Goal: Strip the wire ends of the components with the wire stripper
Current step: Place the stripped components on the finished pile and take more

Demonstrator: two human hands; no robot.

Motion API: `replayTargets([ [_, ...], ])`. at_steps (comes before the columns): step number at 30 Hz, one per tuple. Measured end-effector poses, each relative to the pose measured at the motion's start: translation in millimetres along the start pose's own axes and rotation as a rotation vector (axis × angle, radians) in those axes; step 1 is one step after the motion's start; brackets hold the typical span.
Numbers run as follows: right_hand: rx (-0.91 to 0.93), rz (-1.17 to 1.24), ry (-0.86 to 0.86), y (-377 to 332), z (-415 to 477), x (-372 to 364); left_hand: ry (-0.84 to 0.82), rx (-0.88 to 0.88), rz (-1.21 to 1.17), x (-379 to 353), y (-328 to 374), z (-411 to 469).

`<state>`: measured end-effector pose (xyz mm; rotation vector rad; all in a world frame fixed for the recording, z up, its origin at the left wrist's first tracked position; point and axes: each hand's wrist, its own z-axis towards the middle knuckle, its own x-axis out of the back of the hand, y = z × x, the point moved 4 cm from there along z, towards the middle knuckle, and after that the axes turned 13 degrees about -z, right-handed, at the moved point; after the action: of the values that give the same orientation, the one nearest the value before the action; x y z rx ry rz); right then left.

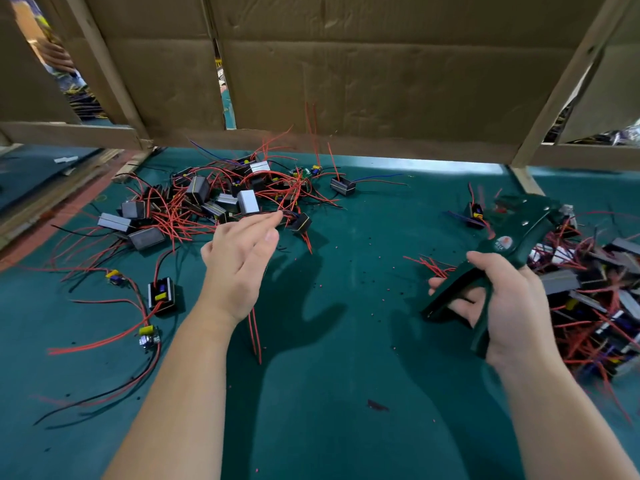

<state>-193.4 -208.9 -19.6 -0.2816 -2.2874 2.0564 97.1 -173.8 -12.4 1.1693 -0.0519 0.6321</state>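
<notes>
Head view: wire stripper (pixel 528 226), label (pixel 504 242) illegible.

Dark green wire stripper (pixel 498 258), red-wired black components (pixel 221 199), teal table mat (pixel 346 341), brown cardboard (pixel 381 64).

The green table (pixel 346 393) carries a back-left heap (pixel 207 199) of red-wired components and a second heap (pixel 588 292) at right.

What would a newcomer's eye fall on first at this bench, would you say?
The tangle of red-wired components heaped at the far left of the mat, with the left hand stretched toward it. Next, the dark wire stripper gripped in the right hand, beside a second pile at the right edge.
</notes>
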Motion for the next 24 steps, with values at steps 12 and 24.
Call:
replayTargets([
  [12, 0.088, -0.010, 0.037, -12.1, -3.0, 5.3, -0.035, 0.080, -0.083, -1.4, -2.7, -2.1],
  [24, -0.179, 0.447, -0.725, -4.4, -46.7, -52.9, -0.519, 0.193, -0.791, -19.7, 26.2, -11.3],
])
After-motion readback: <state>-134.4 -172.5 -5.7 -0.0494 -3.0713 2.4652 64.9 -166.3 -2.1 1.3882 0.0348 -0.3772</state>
